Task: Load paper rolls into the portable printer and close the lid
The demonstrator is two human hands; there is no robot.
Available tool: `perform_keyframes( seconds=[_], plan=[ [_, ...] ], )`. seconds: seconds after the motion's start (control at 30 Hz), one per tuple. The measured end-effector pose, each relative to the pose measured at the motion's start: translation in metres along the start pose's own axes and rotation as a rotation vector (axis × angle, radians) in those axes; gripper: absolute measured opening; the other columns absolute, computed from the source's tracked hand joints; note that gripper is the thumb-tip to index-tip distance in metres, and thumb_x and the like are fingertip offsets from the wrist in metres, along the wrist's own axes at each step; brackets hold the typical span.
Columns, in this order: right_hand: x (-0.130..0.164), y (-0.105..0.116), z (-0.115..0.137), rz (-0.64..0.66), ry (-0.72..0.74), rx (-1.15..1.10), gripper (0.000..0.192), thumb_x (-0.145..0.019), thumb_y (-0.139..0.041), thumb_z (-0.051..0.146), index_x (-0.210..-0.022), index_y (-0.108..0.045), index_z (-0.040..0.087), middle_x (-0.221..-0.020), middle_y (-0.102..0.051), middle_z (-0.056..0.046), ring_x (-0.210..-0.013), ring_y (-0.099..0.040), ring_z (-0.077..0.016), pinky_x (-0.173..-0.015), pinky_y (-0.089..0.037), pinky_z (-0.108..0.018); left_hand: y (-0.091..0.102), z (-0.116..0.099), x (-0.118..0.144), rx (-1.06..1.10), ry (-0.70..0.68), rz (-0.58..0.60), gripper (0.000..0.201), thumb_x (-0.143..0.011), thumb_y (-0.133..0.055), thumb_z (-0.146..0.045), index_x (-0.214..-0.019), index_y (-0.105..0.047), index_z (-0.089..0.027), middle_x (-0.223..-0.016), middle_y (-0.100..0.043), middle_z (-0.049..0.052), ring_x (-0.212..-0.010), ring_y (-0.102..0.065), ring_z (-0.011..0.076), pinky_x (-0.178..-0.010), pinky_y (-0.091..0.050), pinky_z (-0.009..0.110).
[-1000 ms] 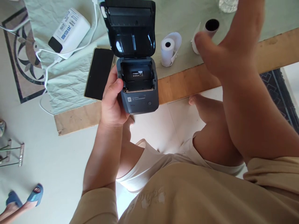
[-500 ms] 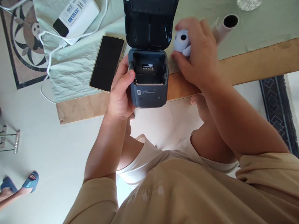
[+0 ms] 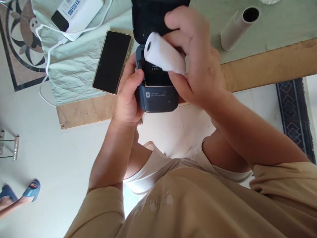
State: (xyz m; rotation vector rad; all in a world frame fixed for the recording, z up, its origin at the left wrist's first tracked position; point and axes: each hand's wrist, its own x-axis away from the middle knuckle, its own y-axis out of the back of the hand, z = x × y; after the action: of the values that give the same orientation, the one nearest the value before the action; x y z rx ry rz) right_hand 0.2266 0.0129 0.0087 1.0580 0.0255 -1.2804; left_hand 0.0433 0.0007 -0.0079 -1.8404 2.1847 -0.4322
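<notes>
My left hand [image 3: 130, 94] grips the left side of a dark label printer [image 3: 158, 100], thumb on its rim. The printer's black lid [image 3: 146, 19] stands open, showing the hollow bay with a small printed label inside. A white paper roll [image 3: 164, 54] is pinched between the thumb and fingers of my right hand [image 3: 195, 56]. The roll is tilted over the bay, its dark core hole facing left, and it covers part of the opening. Whether it touches the printer, I cannot tell.
Left of the printer lies a smartphone [image 3: 112, 62] on the green cloth [image 3: 71, 66]. Behind it is a white device [image 3: 79, 16] with a white cable [image 3: 48, 56]. A hollow white tube [image 3: 234, 33] stands at right. Another person's slippered feet [image 3: 32, 191] show at lower left.
My right hand has carried the paper roll left from beside the printer to over its open bay, turning it sideways. My left hand still holds the printer.
</notes>
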Motion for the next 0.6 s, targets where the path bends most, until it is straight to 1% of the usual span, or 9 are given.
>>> perform_keyframes(
  seconds=[0.07,0.1,0.17,0.27,0.33,0.4,0.47,0.57,0.6],
  plan=[
    [-0.002,0.001,0.006,0.09,-0.046,0.117,0.046,-0.089,-0.045,0.018,-0.135,-0.049,0.014,-0.136,-0.062,-0.006,-0.115,-0.066,-0.0191,-0.096,-0.052,-0.032,0.003,0.005,-0.003,-0.024,-0.039,-0.005,0.03,-0.091,-0.059,-0.044,-0.114,-0.071,-0.031,-0.113,-0.071,0.002,-0.124,-0.058,0.0333,-0.104,-0.049,0.041],
    [-0.004,0.002,0.006,0.12,-0.079,0.16,0.043,-0.089,-0.046,0.015,-0.131,-0.051,0.015,-0.134,-0.064,-0.006,-0.116,-0.066,-0.0193,-0.096,-0.052,-0.032,0.005,0.008,-0.004,-0.038,-0.064,-0.004,0.033,-0.089,-0.059,-0.051,-0.114,-0.071,-0.033,-0.111,-0.072,0.002,-0.122,-0.059,0.0346,-0.101,-0.05,0.042],
    [-0.005,0.002,0.004,0.133,-0.08,0.216,0.032,-0.087,-0.048,0.013,-0.118,-0.055,0.02,-0.127,-0.067,-0.004,-0.114,-0.068,-0.0193,-0.09,-0.053,-0.032,0.008,0.013,-0.007,-0.056,-0.093,0.002,0.038,-0.088,-0.058,-0.059,-0.113,-0.071,-0.035,-0.109,-0.072,0.002,-0.119,-0.06,0.0357,-0.098,-0.051,0.044],
    [-0.005,0.001,-0.003,0.097,0.025,0.181,0.017,-0.088,-0.051,0.013,-0.102,-0.057,0.022,-0.124,-0.07,-0.003,-0.115,-0.068,-0.02,-0.088,-0.054,-0.034,0.01,0.013,-0.008,-0.041,-0.071,0.038,0.034,-0.089,-0.061,-0.054,-0.114,-0.07,-0.033,-0.111,-0.072,0.001,-0.121,-0.06,0.0346,-0.102,-0.05,0.045],
    [-0.003,0.0,-0.005,0.029,0.093,0.134,0.008,-0.091,-0.052,0.017,-0.093,-0.058,0.021,-0.117,-0.071,-0.003,-0.109,-0.069,-0.0203,-0.087,-0.054,-0.036,0.011,0.012,-0.008,-0.01,-0.069,0.066,0.033,-0.09,-0.062,-0.051,-0.115,-0.069,-0.031,-0.111,-0.072,0.002,-0.123,-0.059,0.0347,-0.103,-0.05,0.046],
    [-0.001,0.0,-0.004,-0.044,0.141,0.104,0.009,-0.092,-0.051,0.02,-0.087,-0.058,0.022,-0.106,-0.07,-0.003,-0.099,-0.068,-0.0198,-0.085,-0.055,-0.037,0.011,0.011,-0.008,0.011,-0.092,0.101,0.032,-0.09,-0.063,-0.049,-0.114,-0.07,-0.028,-0.108,-0.072,0.003,-0.124,-0.059,0.0352,-0.102,-0.051,0.046],
    [0.003,-0.001,-0.001,-0.095,0.191,0.084,0.009,-0.091,-0.052,0.021,-0.086,-0.059,0.023,-0.099,-0.068,-0.003,-0.093,-0.066,-0.0197,-0.083,-0.054,-0.038,0.012,0.011,-0.008,0.023,-0.122,0.115,0.034,-0.089,-0.063,-0.05,-0.114,-0.07,-0.028,-0.105,-0.072,0.004,-0.124,-0.059,0.0351,-0.101,-0.052,0.046],
    [0.009,-0.005,0.004,-0.093,0.246,0.097,0.007,-0.089,-0.054,0.018,-0.086,-0.059,0.024,-0.098,-0.068,-0.002,-0.09,-0.064,-0.0192,-0.079,-0.052,-0.039,0.012,0.012,-0.007,0.001,-0.15,0.134,0.039,-0.088,-0.064,-0.055,-0.115,-0.07,-0.028,-0.104,-0.071,0.005,-0.121,-0.06,0.0342,-0.096,-0.054,0.044],
    [0.011,-0.006,0.005,-0.086,0.259,0.111,0.006,-0.088,-0.056,0.019,-0.085,-0.058,0.023,-0.097,-0.068,-0.001,-0.089,-0.063,-0.0189,-0.078,-0.051,-0.039,0.012,0.012,-0.007,-0.01,-0.146,0.126,0.037,-0.088,-0.065,-0.053,-0.116,-0.07,-0.029,-0.105,-0.071,0.004,-0.119,-0.061,0.0332,-0.094,-0.055,0.043]
  ],
)
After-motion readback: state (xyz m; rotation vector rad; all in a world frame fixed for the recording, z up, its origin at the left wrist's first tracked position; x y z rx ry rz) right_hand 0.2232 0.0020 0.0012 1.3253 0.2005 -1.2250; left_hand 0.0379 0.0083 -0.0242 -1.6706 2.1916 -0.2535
